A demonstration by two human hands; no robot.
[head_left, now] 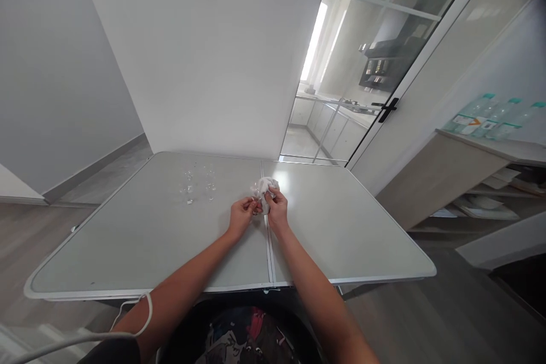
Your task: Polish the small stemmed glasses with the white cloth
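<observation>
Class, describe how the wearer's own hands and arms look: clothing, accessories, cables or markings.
The left hand and right hand are gloveless, and both wrists look bare; rings are too small to tell. A dark sleeve shows on the left arm; none shows on the right. A thin whitish cable loops across the left forearm in this view. No markings are discernible.

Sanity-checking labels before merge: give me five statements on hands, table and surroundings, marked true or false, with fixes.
1. The right hand holds a white cloth. True.
2. The cluster of clear items is right of both hands. False: the clear items are on the table, left of the hands.
3. The left hand is close beside the cloth. True.
4. The bottles stand on the floor. False: the bottles are on top of the cabinet.
5. The door handle is black. True.
</observation>
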